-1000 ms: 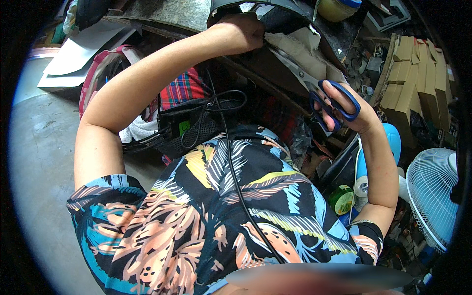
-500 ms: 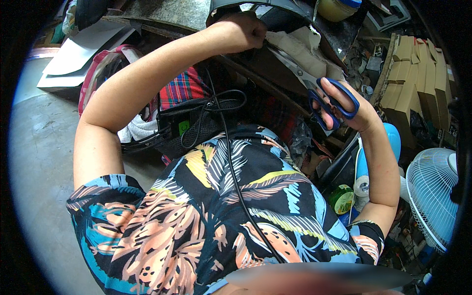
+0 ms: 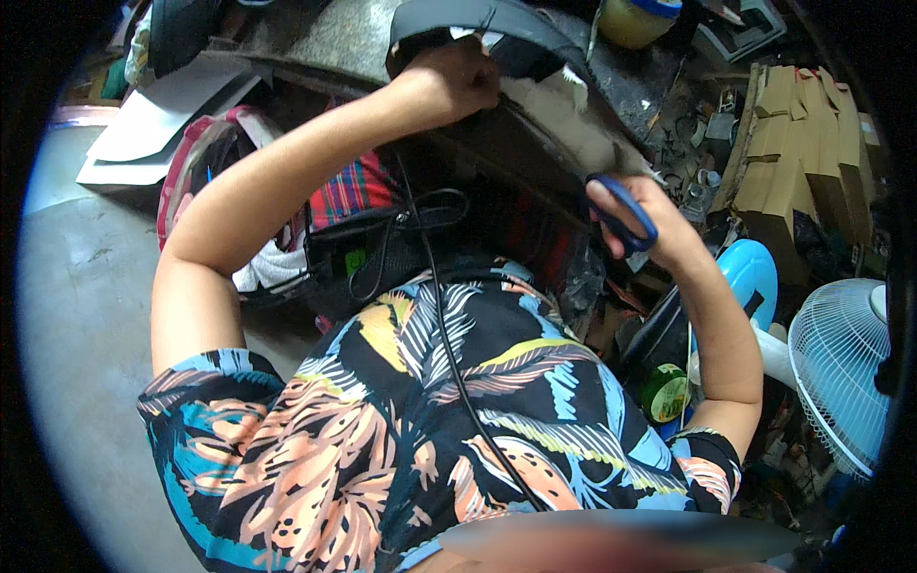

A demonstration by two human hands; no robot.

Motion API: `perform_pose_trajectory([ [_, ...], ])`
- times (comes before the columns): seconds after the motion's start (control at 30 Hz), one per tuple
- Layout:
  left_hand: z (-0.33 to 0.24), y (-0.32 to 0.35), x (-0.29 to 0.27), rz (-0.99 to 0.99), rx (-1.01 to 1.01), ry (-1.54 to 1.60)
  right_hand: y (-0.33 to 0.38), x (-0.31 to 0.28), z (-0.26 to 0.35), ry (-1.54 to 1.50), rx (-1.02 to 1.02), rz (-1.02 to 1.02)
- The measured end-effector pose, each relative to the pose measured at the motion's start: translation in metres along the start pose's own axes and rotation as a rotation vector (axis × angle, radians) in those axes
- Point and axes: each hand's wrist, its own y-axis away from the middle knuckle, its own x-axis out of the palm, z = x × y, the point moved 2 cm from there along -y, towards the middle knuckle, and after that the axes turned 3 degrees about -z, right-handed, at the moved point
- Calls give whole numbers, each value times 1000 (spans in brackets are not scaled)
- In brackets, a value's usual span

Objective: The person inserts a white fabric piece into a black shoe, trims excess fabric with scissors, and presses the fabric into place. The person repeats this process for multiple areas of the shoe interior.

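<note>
My left hand (image 3: 457, 78) is a closed fist gripping the edge of a dark curved shoe piece (image 3: 487, 27) with pale lining, held over the edge of a stone-topped workbench (image 3: 325, 38). My right hand (image 3: 638, 222) grips blue-handled scissors (image 3: 625, 208) at the right end of that piece; the blades point toward the pale lining and are mostly hidden. My patterned shirt (image 3: 430, 420) fills the lower middle, with a black cable (image 3: 449, 353) running over it.
White paper sheets (image 3: 162, 124) lie at the upper left. Cardboard boxes (image 3: 793, 153) are stacked at the right, with a white fan (image 3: 841, 372) and a blue object (image 3: 750, 277) below them. A black bag (image 3: 373, 253) and red plaid cloth (image 3: 349, 191) sit under the bench.
My right hand with the scissors has shifted slightly left toward the shoe piece. The left hand stays put, still gripping it.
</note>
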Motion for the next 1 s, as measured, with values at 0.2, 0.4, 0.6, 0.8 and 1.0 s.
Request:
perform_pose_trajectory([
  [0.2, -20, 4, -33, -191, 106, -95, 4, -4, 6, -68, -209, -94],
  [0.4, -1, -2, -61, -548, 686, -1080, 10, -30, 4, -126, -303, 129],
  [0.6, 48, -25, -48, -38, -284, -71, 25, -91, -10, 224, -69, -510],
  [0.8, 65, -34, -40, 22, -423, 302, -21, -82, 7, 975, -224, -938],
  [1.0, 64, -31, -36, -25, -356, 259, -30, -44, 70, 934, -836, -934],
])
